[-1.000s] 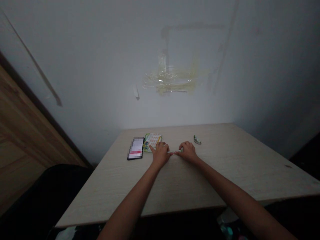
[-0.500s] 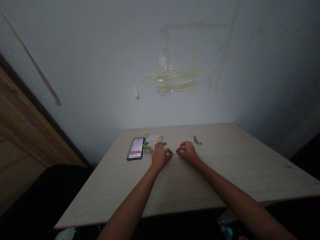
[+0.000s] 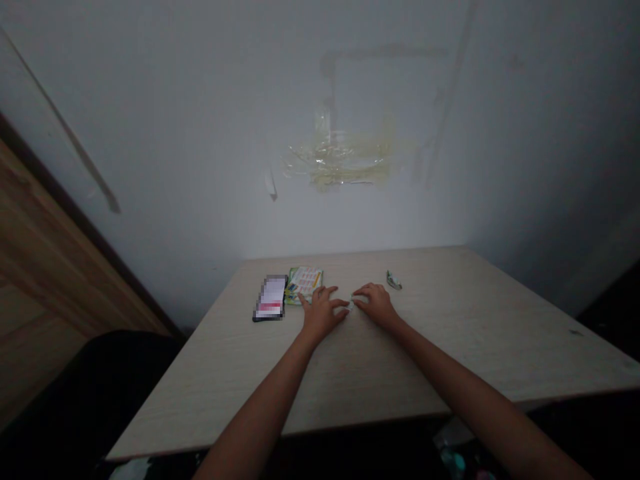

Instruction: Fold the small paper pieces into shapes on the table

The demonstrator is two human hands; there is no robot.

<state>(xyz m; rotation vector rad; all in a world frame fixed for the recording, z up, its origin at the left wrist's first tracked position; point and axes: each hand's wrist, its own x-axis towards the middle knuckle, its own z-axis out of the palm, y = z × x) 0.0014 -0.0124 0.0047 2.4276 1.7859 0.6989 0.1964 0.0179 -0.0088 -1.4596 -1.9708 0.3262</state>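
Note:
A small pale piece [image 3: 351, 303], too small to name, is between my two hands on the table. My left hand [image 3: 323, 315] rests to its left with fingers spread; its thumb and index finger are apart, their tips close to the piece. From the other side, the thumb and index finger of my right hand [image 3: 376, 303] close on the piece's edge. Just beyond my left fingers lies a green and white printed packet [image 3: 306, 280], its near part partly covered by the hand.
A phone [image 3: 271, 297] with a lit, blurred screen lies left of the packet. A small crumpled green wrapper [image 3: 394, 280] is beyond my right hand. The light wooden table [image 3: 360, 380] meets a wall [image 3: 200, 133] with peeling tape [image 3: 345, 160].
My left thumb and index finger have moved apart from a pinch. The pale piece now stands out more between the hands. My right hand has barely moved.

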